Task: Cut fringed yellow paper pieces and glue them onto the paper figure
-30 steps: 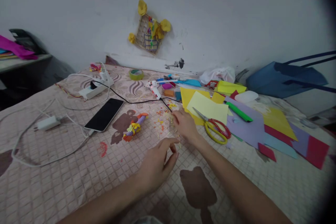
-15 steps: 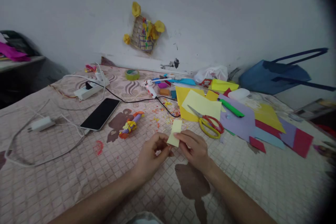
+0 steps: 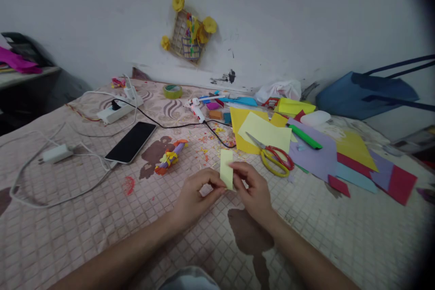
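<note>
My left hand (image 3: 195,195) and my right hand (image 3: 253,190) meet in the middle of the patterned cloth, both pinching the lower end of a small pale yellow paper strip (image 3: 226,168) that stands upright between them. Just beyond lie yellow-and-red scissors (image 3: 276,158) on a stack of yellow paper sheets (image 3: 261,133). Small paper scraps (image 3: 207,145) are scattered in front of my hands.
A rolled paper craft piece (image 3: 170,157) and a black phone (image 3: 131,142) lie to the left, with a power strip (image 3: 117,111), charger (image 3: 56,153) and cables. A glue gun (image 3: 196,109), tape roll (image 3: 172,91), green marker (image 3: 304,136) and coloured sheets (image 3: 356,161) are farther back and right. A blue bag (image 3: 367,94) leans against the wall.
My right hand drew back from the scraps near the scissors with the pale yellow strip. My left hand joined it, and both now hold the strip upright, a little higher than half a second ago.
</note>
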`<move>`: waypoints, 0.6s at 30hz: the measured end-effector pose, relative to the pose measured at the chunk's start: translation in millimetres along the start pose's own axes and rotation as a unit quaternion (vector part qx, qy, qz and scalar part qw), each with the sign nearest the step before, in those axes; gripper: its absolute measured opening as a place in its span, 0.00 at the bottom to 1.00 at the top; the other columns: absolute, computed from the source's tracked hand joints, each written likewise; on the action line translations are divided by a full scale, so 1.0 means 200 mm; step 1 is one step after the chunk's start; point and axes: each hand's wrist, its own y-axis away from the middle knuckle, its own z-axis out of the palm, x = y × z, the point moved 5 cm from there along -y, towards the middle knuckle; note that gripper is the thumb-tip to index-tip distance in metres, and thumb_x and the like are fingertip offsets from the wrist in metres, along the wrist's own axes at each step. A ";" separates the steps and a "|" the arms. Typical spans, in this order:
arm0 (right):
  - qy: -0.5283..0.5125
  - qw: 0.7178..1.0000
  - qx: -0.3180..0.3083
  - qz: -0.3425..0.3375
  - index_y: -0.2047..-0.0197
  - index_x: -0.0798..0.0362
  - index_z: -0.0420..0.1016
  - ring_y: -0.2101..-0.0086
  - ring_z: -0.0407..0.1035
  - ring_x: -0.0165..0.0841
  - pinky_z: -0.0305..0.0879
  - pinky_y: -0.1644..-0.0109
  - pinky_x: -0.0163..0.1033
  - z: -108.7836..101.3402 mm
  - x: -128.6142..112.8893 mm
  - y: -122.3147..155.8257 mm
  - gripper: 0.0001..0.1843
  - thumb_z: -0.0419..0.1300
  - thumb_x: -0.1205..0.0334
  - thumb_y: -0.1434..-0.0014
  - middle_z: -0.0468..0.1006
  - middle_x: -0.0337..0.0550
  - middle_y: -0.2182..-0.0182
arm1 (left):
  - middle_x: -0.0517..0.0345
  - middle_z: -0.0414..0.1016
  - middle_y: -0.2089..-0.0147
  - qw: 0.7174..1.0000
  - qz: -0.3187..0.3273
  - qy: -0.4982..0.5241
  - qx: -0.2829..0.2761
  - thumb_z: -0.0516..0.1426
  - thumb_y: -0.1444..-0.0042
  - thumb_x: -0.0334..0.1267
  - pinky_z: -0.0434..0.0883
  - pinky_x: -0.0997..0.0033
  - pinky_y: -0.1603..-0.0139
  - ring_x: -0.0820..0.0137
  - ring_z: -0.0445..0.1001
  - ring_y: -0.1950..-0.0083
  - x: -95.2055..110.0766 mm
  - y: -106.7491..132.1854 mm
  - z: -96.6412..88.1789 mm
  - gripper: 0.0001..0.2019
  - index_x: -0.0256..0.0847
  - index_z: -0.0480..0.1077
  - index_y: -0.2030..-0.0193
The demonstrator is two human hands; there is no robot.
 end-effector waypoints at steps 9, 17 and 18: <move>-0.226 0.955 0.015 0.190 0.53 0.47 0.69 0.68 0.66 0.30 0.64 0.67 0.34 0.01 0.07 -0.03 0.12 0.57 0.62 0.42 0.71 0.37 0.68 | 0.52 0.72 0.64 0.995 -0.076 0.057 -0.030 0.57 0.46 0.34 0.68 0.68 0.60 0.69 0.70 0.61 -0.03 0.00 0.04 0.03 0.36 0.68 0.68; -0.327 0.902 -0.019 0.281 0.55 0.47 0.69 0.76 0.62 0.26 0.59 0.73 0.31 0.06 0.09 0.00 0.16 0.62 0.64 0.48 0.67 0.31 0.75 | 0.55 0.71 0.61 0.997 -0.014 -0.027 -0.071 0.55 0.47 0.26 0.66 0.70 0.57 0.70 0.69 0.60 -0.02 0.01 0.05 0.10 0.40 0.69 0.58; -0.326 0.901 -0.021 0.284 0.57 0.48 0.70 0.76 0.62 0.26 0.59 0.73 0.32 0.06 0.09 0.00 0.14 0.63 0.64 0.49 0.68 0.31 0.75 | 0.56 0.71 0.63 0.998 -0.021 -0.022 -0.064 0.55 0.46 0.28 0.65 0.71 0.59 0.71 0.68 0.61 -0.02 0.00 0.05 0.07 0.39 0.69 0.62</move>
